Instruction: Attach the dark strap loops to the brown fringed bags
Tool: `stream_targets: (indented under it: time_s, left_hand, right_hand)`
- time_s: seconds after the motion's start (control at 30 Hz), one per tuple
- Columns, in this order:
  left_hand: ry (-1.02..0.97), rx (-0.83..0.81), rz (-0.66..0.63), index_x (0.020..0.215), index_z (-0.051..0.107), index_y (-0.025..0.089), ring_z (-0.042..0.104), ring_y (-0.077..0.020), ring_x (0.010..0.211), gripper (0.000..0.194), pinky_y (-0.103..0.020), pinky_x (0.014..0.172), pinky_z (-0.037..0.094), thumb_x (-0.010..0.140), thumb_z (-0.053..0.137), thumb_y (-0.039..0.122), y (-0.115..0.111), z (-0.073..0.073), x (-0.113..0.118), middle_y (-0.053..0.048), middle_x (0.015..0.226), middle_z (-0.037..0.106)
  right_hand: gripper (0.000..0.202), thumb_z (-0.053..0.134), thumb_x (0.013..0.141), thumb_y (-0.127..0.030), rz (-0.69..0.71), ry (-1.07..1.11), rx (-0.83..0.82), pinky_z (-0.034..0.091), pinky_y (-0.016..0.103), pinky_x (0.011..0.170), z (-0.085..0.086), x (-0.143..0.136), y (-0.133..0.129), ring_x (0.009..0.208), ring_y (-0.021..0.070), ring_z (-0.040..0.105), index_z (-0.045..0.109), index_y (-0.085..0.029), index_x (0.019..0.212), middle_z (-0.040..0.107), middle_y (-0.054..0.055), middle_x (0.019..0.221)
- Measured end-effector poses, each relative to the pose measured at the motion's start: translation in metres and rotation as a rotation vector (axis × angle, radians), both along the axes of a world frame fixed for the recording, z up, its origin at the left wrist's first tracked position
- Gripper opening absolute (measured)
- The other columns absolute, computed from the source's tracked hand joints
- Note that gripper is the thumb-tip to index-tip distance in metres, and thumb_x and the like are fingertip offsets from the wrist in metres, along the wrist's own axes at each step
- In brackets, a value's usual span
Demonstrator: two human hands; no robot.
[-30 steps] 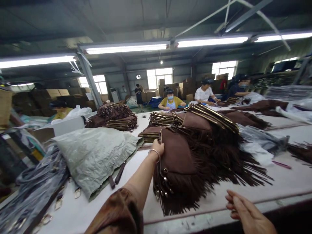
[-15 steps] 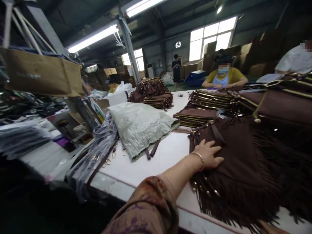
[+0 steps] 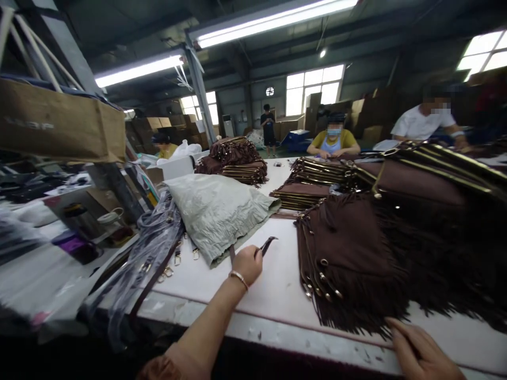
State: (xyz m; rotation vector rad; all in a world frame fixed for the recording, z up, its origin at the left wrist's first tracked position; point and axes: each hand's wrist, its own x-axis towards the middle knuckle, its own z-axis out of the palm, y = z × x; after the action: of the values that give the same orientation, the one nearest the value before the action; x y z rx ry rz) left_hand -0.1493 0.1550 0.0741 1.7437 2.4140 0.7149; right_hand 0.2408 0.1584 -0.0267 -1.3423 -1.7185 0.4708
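My left hand point(image 3: 247, 265) is closed around a dark brown strap point(image 3: 268, 244), whose end sticks out past the fingers. This is beside the hem of a pale grey-green cloth bag or cover point(image 3: 217, 203) on the white table. Another short brown strap end point(image 3: 232, 253) shows between the cloth and the hand. At the lower right, my right hand point(image 3: 423, 348) has its fingers loosely stretched at the front fringe of a stack of dark brown fringed bags point(image 3: 348, 237). Gold metal ends hang along the stack's left side.
Piles of brown bags with gold zips point(image 3: 312, 171) stand farther back, with more at the right point(image 3: 420, 182). Plastic-wrapped straps with gold clasps point(image 3: 158, 237) hang over the table's left front edge. A post carries a brown bag point(image 3: 59, 119). Co-workers sit across the table.
My left hand has lifted off the fringed bag, moved left and closed on a strap by the grey-green cloth. More of my right hand shows. The view has swung right.
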Motion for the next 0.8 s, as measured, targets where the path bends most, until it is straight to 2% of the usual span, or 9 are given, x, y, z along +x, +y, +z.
stream_targets:
  time_s: [0.07,0.17,0.2,0.3,0.43,0.53,0.63,0.7,0.8]
  left_hand:
    - [-0.077,0.115,-0.158,0.095,0.067,0.020,0.067,-0.0213,0.090,0.025,-0.031,0.084,0.050,0.094,0.045,0.030,-0.026,0.000,0.040,-0.010,0.092,0.072]
    - [-0.206,0.263,-0.435,0.097,0.065,0.021,0.066,-0.0225,0.082,0.022,-0.034,0.076,0.051,0.094,0.045,0.029,-0.069,-0.008,0.099,-0.010,0.088,0.071]
    - [-0.218,0.272,-0.524,0.097,0.065,0.020,0.066,-0.0236,0.080,0.022,-0.035,0.073,0.050,0.093,0.045,0.027,-0.083,-0.012,0.115,-0.011,0.086,0.070]
    - [-0.180,0.219,-0.802,0.098,0.065,0.019,0.063,-0.0247,0.071,0.022,-0.037,0.063,0.048,0.092,0.045,0.027,-0.112,-0.021,0.144,-0.012,0.079,0.068]
    - [-0.344,0.126,-1.090,0.103,0.068,0.019,0.059,-0.0215,0.071,0.029,-0.033,0.060,0.048,0.083,0.062,0.038,-0.123,-0.016,0.146,-0.011,0.084,0.065]
    - [-0.593,0.091,-0.929,0.107,0.068,0.020,0.060,-0.0207,0.085,0.030,-0.031,0.071,0.050,0.085,0.061,0.040,-0.112,0.001,0.139,-0.010,0.096,0.064]
    - [-0.815,0.016,-0.664,0.107,0.064,0.017,0.059,-0.0157,0.072,0.034,-0.027,0.063,0.048,0.092,0.051,0.044,-0.093,0.021,0.138,-0.006,0.086,0.066]
    - [-0.886,-0.041,-0.671,0.103,0.063,0.015,0.055,-0.0124,0.061,0.036,-0.024,0.057,0.044,0.092,0.050,0.047,-0.082,0.033,0.142,-0.004,0.077,0.066]
    - [-0.702,-0.012,-0.767,0.077,0.066,0.016,0.050,-0.0104,0.058,0.034,-0.023,0.057,0.038,0.091,0.051,0.043,-0.073,0.042,0.149,-0.001,0.065,0.063]
  right_hand:
    - [0.045,0.059,0.079,-0.057,0.006,0.181,-0.325,0.059,0.043,0.078,0.032,-0.032,-0.024,0.084,0.0280,0.070,0.073,-0.020,0.099,0.075,0.010,0.098]
    - [0.053,0.057,0.084,-0.060,0.291,0.680,-0.760,0.059,0.040,0.070,0.075,-0.083,-0.048,0.085,0.0255,0.070,0.063,-0.017,0.114,0.073,0.010,0.100]
    - [0.049,0.059,0.084,-0.057,0.312,0.845,-0.802,0.059,0.039,0.071,0.085,-0.095,-0.051,0.086,0.0240,0.069,0.062,-0.017,0.111,0.073,0.010,0.100]
    - [0.037,0.067,0.081,-0.050,0.133,1.190,-0.731,0.056,0.029,0.060,0.100,-0.109,-0.052,0.067,0.0149,0.065,0.059,-0.018,0.097,0.068,0.001,0.078]
    - [0.034,0.067,0.082,-0.049,0.139,1.166,-0.601,0.034,0.016,0.037,0.106,-0.090,-0.059,0.041,0.0037,0.039,0.055,-0.019,0.091,0.050,-0.009,0.061]
    - [0.036,0.060,0.086,-0.054,0.311,0.926,-0.595,0.026,0.016,0.035,0.110,-0.077,-0.074,0.038,0.0027,0.033,0.054,-0.019,0.090,0.047,-0.009,0.059]
    - [0.038,0.052,0.090,-0.057,0.430,0.727,-0.629,0.023,0.016,0.035,0.116,-0.073,-0.088,0.036,0.0028,0.031,0.053,-0.019,0.090,0.045,-0.010,0.055]
    - [0.038,0.048,0.091,-0.057,0.478,0.632,-0.662,0.020,0.017,0.034,0.119,-0.072,-0.093,0.034,0.0028,0.029,0.052,-0.019,0.089,0.044,-0.011,0.052]
    - [0.037,0.042,0.094,-0.054,0.493,0.480,-0.656,0.022,0.018,0.034,0.121,-0.068,-0.095,0.034,0.0048,0.032,0.052,-0.020,0.084,0.043,-0.010,0.050]
